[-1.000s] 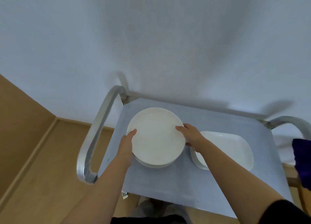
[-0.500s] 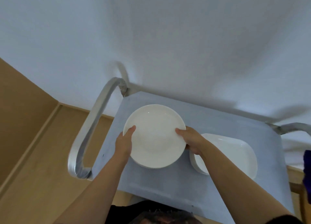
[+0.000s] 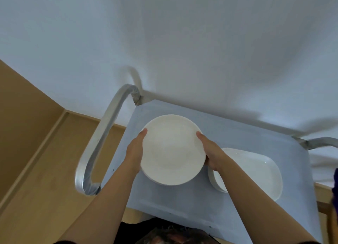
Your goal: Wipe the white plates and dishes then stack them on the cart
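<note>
White glazed round plate (image 3: 172, 150), gripped at opposite rims by our left hand (image 3: 135, 150) and right hand (image 3: 213, 155), had settled lower onto the grey cart top (image 3: 228, 133), near its left edge; stacking looked nearly finished.

round plates (image 3: 172, 148): you've got one on top — a stack edge shows beneath, count unclear
squarish dishes (image 3: 256, 170): one on top, another rim under it — two at least
carts (image 3: 228, 133): one
cart handles (image 3: 102, 143): two
hands (image 3: 135, 150): two

The person is wearing dark short sleeves, showing at the frame's bottom corners; both forearms and hands are showing bare.
</note>
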A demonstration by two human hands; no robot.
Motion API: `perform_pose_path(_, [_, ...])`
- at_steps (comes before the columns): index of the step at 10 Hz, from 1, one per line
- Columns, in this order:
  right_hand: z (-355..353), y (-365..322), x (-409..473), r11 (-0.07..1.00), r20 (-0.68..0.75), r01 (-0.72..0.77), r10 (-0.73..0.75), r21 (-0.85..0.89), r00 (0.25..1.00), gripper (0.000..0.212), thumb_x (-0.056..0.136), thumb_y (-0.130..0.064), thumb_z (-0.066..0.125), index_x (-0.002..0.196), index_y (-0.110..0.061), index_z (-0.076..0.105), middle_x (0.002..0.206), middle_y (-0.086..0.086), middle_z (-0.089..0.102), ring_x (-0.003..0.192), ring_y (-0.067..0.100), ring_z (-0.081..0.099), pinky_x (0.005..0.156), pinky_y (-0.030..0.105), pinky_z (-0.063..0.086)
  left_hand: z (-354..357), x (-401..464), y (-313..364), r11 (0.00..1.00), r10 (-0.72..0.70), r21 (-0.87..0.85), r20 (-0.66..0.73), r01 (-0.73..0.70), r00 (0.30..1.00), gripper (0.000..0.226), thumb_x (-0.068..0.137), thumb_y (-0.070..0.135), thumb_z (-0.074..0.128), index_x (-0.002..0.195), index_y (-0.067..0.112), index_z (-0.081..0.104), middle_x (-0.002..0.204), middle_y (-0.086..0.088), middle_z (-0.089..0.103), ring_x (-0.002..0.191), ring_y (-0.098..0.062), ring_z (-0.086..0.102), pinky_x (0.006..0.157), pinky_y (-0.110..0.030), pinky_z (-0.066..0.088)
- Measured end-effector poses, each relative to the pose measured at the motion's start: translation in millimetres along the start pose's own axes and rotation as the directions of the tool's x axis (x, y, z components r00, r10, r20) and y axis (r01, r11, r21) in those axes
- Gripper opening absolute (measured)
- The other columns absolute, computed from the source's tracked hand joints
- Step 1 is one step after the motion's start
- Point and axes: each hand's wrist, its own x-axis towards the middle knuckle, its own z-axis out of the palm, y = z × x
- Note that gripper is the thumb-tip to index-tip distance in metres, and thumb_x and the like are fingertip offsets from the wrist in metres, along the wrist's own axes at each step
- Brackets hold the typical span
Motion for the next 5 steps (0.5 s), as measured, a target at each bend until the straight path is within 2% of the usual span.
perform_pose_path(1, [3, 5, 0, 0.999, -0.020, 0.012, -0.013, -0.036, 1.000, 0.043, 0.094, -0.058, 0.038, 0.102, -0.021, 0.059, 0.098, 0.002, 0.068, 0.089, 0.024, 0.064, 0.071, 0.034, 0.052, 2, 1, -1, 0.999, -0.004, 0.042, -0.014, 0.005, 1.000, 0.044, 0.086, 0.059, 0.052, 0.118, 0.030, 0.050, 0.113, -0.004, 0.057, 0.101, -0.027, 0.055, 0.083, -0.044, 0.046])
perform_pose_path(2, [3, 6, -1, 0.997, -0.021, 0.056, -0.058, -0.060, 0.998, 0.044, 0.095, -0.057, 0.035, 0.097, -0.019, 0.059, 0.096, 0.004, 0.067, 0.088, 0.024, 0.063, 0.071, 0.034, 0.052, 2, 5, -4, 0.996, 0.020, 0.092, -0.050, -0.016, 0.999, 0.050, 0.084, 0.060, 0.054, 0.121, 0.026, 0.050, 0.107, -0.002, 0.057, 0.089, -0.020, 0.055, 0.073, -0.038, 0.046])
perform_pose_path(3, [4, 4, -2, 0.989, -0.018, 0.079, -0.082, -0.124, 0.997, 0.048, 0.096, -0.055, 0.034, 0.104, -0.014, 0.058, 0.102, 0.008, 0.066, 0.091, 0.026, 0.063, 0.074, 0.035, 0.053, -1, 6, -1, 0.971, 0.039, 0.237, -0.059, -0.024, 0.998, 0.062, 0.085, 0.059, 0.053, 0.129, 0.016, 0.048, 0.111, -0.005, 0.055, 0.091, -0.024, 0.055, 0.073, -0.037, 0.045])
perform_pose_path(4, [2, 5, 0, 0.937, -0.042, 0.170, -0.192, -0.306, 0.981, 0.051, 0.098, -0.047, 0.037, 0.122, -0.005, 0.054, 0.118, 0.014, 0.061, 0.104, 0.030, 0.059, 0.092, 0.043, 0.048, -6, 11, -2, 0.874, 0.065, 0.486, -0.057, -0.030, 0.996, 0.077, 0.085, 0.062, 0.050, 0.140, 0.010, 0.038, 0.131, -0.013, 0.050, 0.113, -0.033, 0.051, 0.091, -0.045, 0.046])
perform_pose_path(5, [0, 6, -11, 0.825, -0.121, 0.248, -0.353, -0.507, 0.928, 0.054, 0.098, -0.037, 0.044, 0.142, -0.007, 0.035, 0.142, 0.014, 0.044, 0.125, 0.030, 0.046, 0.106, 0.044, 0.037, -3, 0, 3, 0.686, 0.298, 0.712, -0.085, -0.151, 0.951, 0.083, 0.088, 0.055, 0.051, 0.148, 0.007, 0.020, 0.149, -0.016, 0.031, 0.135, -0.035, 0.032, 0.107, -0.050, 0.034])
